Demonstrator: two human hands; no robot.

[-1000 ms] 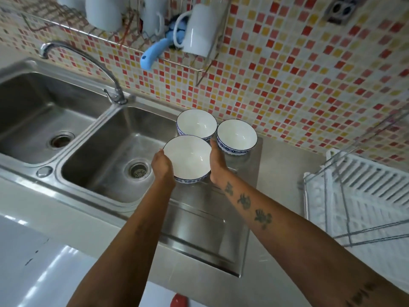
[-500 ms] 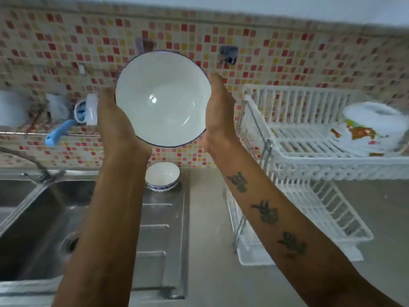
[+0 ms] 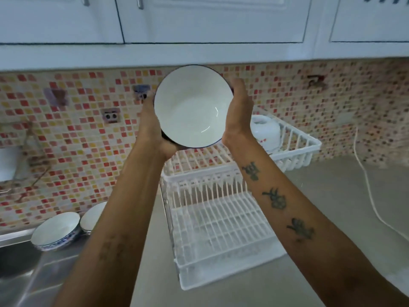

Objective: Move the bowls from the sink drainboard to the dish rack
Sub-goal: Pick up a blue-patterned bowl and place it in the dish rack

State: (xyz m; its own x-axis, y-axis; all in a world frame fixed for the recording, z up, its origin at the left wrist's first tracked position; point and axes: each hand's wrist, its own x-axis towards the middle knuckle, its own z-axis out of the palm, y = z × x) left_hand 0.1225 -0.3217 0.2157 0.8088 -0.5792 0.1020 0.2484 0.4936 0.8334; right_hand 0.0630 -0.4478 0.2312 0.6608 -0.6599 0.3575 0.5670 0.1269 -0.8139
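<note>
Here a white bowl (image 3: 192, 107) is gripped between the left hand (image 3: 152, 127) and right hand (image 3: 239, 111) above the dish rack (image 3: 221, 229), whose upper tier holds a white dish (image 3: 265, 131).

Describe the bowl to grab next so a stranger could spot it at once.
Start at the steel drainboard at lower left, under the tiled wall. Two white bowls with blue-patterned sides sit there side by side. Take the left bowl, the nearer one, in full view; the right bowl is partly hidden behind the left forearm.
</note>
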